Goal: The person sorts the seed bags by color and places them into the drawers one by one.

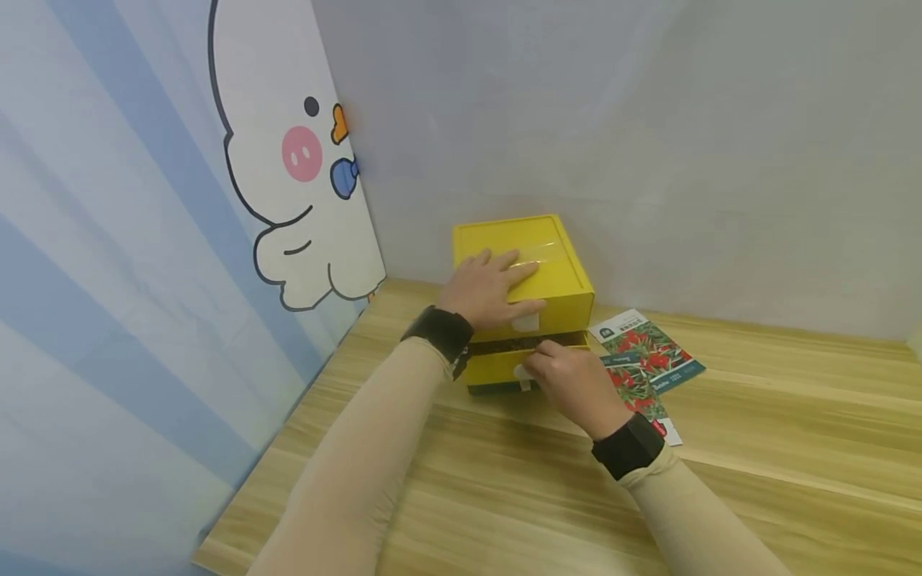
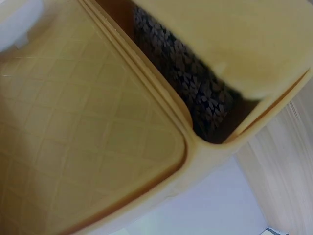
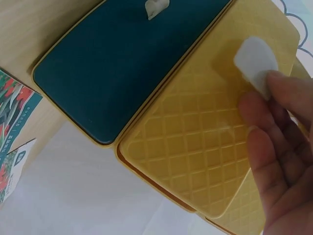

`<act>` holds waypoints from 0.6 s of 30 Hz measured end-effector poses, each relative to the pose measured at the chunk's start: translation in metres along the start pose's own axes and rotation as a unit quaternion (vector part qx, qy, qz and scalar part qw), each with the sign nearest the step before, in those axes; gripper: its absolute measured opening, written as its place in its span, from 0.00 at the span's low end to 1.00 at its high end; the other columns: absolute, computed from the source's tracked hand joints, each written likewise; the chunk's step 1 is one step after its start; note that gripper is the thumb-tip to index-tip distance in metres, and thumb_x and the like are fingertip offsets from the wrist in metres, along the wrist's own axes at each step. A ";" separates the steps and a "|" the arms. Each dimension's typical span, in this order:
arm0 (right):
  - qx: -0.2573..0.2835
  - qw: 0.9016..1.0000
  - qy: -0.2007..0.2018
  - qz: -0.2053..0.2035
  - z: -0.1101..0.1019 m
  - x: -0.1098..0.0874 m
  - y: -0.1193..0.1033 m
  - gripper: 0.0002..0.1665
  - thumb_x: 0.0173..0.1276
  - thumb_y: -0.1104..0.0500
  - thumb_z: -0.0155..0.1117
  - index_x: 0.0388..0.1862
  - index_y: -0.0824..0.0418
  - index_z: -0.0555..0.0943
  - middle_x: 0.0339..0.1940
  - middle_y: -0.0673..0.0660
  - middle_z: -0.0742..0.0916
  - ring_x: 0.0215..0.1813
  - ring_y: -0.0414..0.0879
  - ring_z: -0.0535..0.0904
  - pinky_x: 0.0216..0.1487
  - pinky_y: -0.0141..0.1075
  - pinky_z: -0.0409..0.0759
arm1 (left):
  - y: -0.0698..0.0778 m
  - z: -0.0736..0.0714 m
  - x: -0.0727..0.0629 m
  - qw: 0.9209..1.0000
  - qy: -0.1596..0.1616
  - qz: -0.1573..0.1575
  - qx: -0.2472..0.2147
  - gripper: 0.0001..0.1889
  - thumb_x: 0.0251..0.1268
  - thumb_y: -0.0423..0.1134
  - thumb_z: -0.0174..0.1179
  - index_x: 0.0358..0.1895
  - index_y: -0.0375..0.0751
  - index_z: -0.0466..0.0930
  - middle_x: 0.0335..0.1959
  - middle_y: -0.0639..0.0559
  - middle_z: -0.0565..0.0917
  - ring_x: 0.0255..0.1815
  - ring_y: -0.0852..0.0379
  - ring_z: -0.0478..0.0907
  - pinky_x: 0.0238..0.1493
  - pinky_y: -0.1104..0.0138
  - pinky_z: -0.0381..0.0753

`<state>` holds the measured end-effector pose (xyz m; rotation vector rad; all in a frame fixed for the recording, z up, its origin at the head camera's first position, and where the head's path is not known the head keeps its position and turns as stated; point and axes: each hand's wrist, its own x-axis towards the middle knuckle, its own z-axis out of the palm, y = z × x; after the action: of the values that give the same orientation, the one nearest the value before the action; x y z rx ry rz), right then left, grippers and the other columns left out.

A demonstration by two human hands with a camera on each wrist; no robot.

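Observation:
A small yellow drawer box (image 1: pixel 515 240) stands on the wooden table by the wall. My left hand (image 1: pixel 490 290) lies flat on its top near the front left edge, fingers spread. Below the upper drawer, the middle yellow drawer (image 3: pixel 195 142) stands partly pulled out. My right hand (image 1: pixel 576 384) pinches that drawer's white knob (image 3: pixel 255 61) between thumb and fingers. Inside the drawer, dark material with a pale flower pattern (image 2: pixel 190 81) shows in the left wrist view. The bottom drawer (image 3: pixel 107 68) has a dark teal front and sits closed.
Two booklets (image 1: pixel 659 352) with red flowers overlap on the table just right of the box. Behind the box rises a pale wall (image 1: pixel 684 160). A white cartoon figure (image 1: pixel 288 160) on a blue-striped curtain stands to the left, along the table's left edge.

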<state>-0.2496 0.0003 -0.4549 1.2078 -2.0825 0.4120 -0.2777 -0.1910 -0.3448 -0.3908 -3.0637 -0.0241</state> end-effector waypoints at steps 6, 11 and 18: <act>-0.008 1.000 0.003 0.012 0.003 0.003 0.002 0.05 0.60 0.62 0.80 0.35 0.59 0.91 0.32 0.53 0.89 0.27 0.45 0.86 0.26 0.36 0.84 | 0.001 0.001 0.002 1.000 -0.004 -0.002 -0.005 0.40 0.74 0.74 0.46 0.84 0.66 0.57 0.87 0.53 0.56 0.86 0.32 0.52 0.86 0.42 0.52; -0.017 0.999 0.019 0.027 0.009 0.004 0.002 0.05 0.61 0.61 0.80 0.35 0.59 0.91 0.31 0.53 0.88 0.24 0.45 0.84 0.23 0.37 0.81 | 0.003 -0.003 0.000 1.000 -0.010 0.001 -0.008 0.39 0.75 0.73 0.46 0.84 0.64 0.57 0.87 0.52 0.56 0.86 0.31 0.51 0.86 0.41 0.51; -0.026 0.998 0.026 0.050 0.016 0.005 0.000 0.05 0.61 0.61 0.80 0.35 0.59 0.91 0.30 0.54 0.88 0.24 0.46 0.84 0.21 0.38 0.80 | 0.004 -0.006 -0.005 1.000 -0.010 0.005 -0.011 0.38 0.77 0.71 0.45 0.84 0.63 0.57 0.87 0.50 0.55 0.86 0.31 0.51 0.86 0.40 0.51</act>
<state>-0.2575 -0.0121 -0.4626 1.0561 -2.1016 0.4280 -0.2719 -0.1888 -0.3389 -0.4101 -3.0844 -0.0526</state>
